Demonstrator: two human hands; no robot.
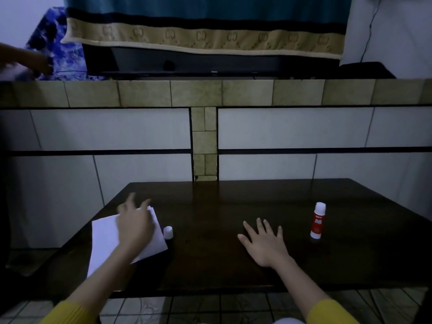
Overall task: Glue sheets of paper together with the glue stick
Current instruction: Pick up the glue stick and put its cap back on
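Two hands open: left (135, 224) on paper (105, 239); upright glue stick (318, 220) near bench right edge, nearer right hand (265, 244).

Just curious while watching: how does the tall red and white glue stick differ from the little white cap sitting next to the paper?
The red and white glue stick stands tall on the table's right side, apart from both hands; the small white cap is short and squat, on the left.

The stick has a red label; the cap is plain white.

The cap sits right beside the white paper sheets; the stick stands alone.

Both stand on the dark wooden table.
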